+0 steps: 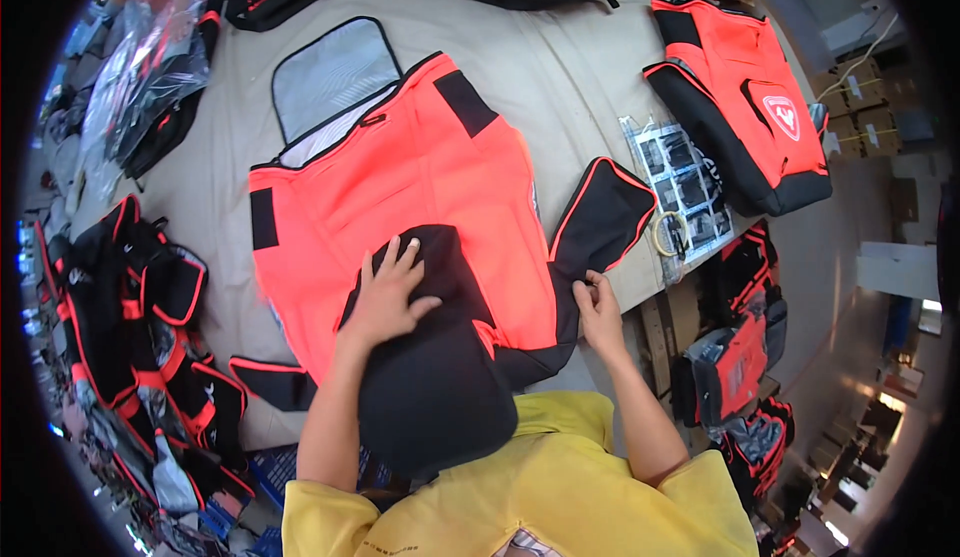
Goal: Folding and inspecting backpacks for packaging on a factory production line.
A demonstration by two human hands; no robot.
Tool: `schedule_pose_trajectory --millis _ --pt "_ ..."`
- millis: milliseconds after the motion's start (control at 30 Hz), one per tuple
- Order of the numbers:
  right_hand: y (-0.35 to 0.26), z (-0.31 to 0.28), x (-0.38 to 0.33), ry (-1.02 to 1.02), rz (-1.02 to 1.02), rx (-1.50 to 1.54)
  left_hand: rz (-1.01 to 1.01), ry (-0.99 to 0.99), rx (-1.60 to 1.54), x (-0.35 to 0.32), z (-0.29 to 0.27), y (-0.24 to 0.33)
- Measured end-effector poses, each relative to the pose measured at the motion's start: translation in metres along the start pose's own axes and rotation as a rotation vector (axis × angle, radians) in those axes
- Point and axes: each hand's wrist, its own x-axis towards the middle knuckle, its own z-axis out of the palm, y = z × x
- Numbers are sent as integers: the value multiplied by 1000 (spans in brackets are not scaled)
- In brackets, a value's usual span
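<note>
A bright coral-red backpack with black patches lies spread on the covered table in front of me. Its far flap, lined in grey, is folded open. Flat on a rounded black panel at the near end rests my left hand, fingers spread. On the right, my right hand has its fingers closed on the lower edge of a black side pocket with coral piping, which sticks out from the bag. Another black piece with coral edging juts out at the near left.
A second coral and black backpack lies at the far right. Nearer are a clear packet of dark pieces and a tape roll. Black and coral bags pile at the left; a plastic-wrapped one sits behind. More bags stand below the right edge.
</note>
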Motion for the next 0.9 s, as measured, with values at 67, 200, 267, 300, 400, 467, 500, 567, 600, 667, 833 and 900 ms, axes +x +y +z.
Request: schedule_pose_trajectory --millis 67,200,267,300,400,467,500,567,600,667,833,900 --pt "-10 -18 -13 -64 -43 -92 -120 200 -400 -24 -16 -19" --pt "25 -51 -51 -200 -82 -97 -538 846 -546 -114 -48 -5" --pt "-7 -53 -87 -504 -245 -181 -801 893 -399 -178 -34 5" --pt "-27 -43 -105 -627 -373 -133 -807 947 -418 -209 -7 6" --pt "-97 17 -138 -674 -1174 6 -826 982 -418 -242 38 49" --pt "-138 61 -134 -623 -1372 -181 -579 832 -81 -238 45 80" --pt "-138 88 -120 -558 -1361 -377 -499 734 -7 -237 49 91" --pt "-116 143 -69 -571 -1228 -768 -540 592 141 -217 55 107" --pt "-108 156 -44 -662 -1109 -961 -529 618 -54 -211 56 106" --pt "-147 152 -53 -959 -802 -856 -533 798 -183 -238 80 89" --pt "-116 41 -71 -489 -903 -187 -913 1186 -285 -309 105 79" --pt "-75 -16 -70 -414 -683 -89 -1006 1294 -498 -326 129 67"
